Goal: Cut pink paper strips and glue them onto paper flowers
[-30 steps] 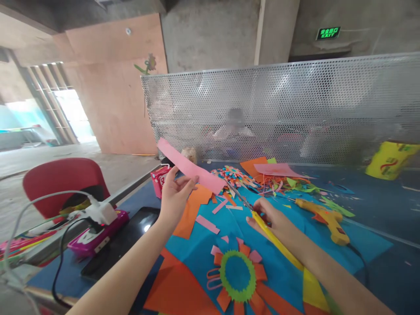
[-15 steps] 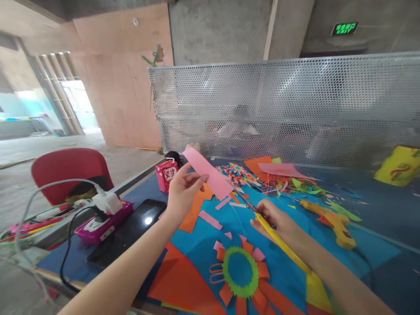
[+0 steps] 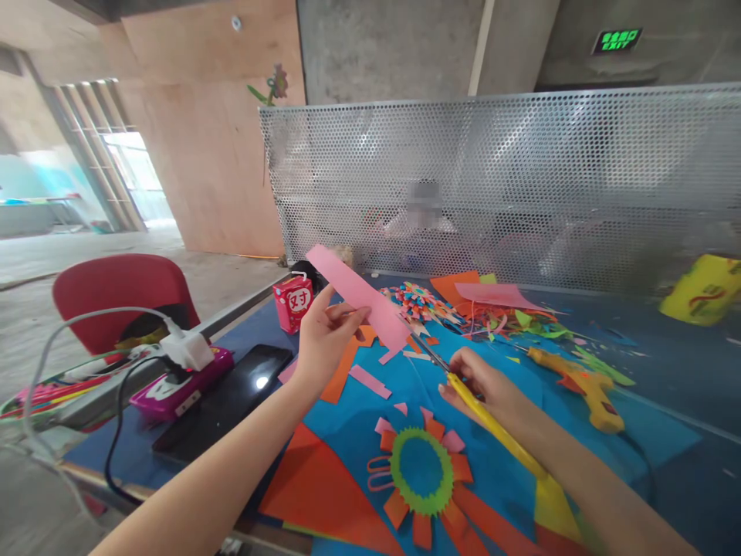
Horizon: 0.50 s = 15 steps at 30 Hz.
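Observation:
My left hand (image 3: 327, 332) pinches a pink paper strip (image 3: 353, 289), held tilted above the table. My right hand (image 3: 478, 382) is closed on a pair of scissors (image 3: 435, 357), whose blades reach the strip's lower right end. A yellow length (image 3: 498, 432) runs from the scissors' handle along my right forearm; its nature is unclear. Below my hands, on blue paper (image 3: 347, 432), lies a paper flower (image 3: 443, 479) with a green toothed ring and orange and pink petals. Small pink pieces (image 3: 370, 381) lie beside it.
A yellow glue gun (image 3: 579, 378) with a cord lies right. At left are a black tablet-like device (image 3: 231, 401), a purple power strip (image 3: 179, 386) with cables and a red drink carton (image 3: 292, 301). Paper scraps (image 3: 509, 320) lie before a perforated metal screen (image 3: 492, 177); a person sits behind it.
The camera view has shifted slightly. The pink strip has changed its tilt in my left hand, staying at the scissor blades. Both hands keep their hold.

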### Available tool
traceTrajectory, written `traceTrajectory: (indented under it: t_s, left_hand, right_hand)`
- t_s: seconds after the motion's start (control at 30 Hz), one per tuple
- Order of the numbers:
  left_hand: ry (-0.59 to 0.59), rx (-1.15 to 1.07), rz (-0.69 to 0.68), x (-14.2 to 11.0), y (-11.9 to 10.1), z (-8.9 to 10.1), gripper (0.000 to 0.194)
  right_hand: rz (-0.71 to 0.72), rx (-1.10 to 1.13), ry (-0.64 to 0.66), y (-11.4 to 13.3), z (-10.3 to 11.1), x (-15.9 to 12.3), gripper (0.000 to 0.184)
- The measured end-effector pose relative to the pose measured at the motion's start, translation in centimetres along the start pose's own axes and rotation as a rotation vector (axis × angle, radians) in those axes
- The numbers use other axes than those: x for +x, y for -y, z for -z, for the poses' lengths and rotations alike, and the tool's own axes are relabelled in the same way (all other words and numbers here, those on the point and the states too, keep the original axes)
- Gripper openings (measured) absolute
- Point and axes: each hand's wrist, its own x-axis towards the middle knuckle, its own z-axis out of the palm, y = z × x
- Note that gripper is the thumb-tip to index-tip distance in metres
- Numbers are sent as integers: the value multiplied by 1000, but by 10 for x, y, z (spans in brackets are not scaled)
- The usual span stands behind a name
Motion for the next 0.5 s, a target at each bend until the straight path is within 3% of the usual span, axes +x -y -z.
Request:
traceTrajectory:
  t_s: [0.3, 0.5]
  left_hand:
    - [-26, 7, 3, 0, -1, 1, 54]
    - [-56, 9, 10, 0, -4, 0, 50]
  right_hand:
    - [-8, -1, -26, 6, 0, -2, 25]
    - [26, -33, -46, -6, -3, 3, 28]
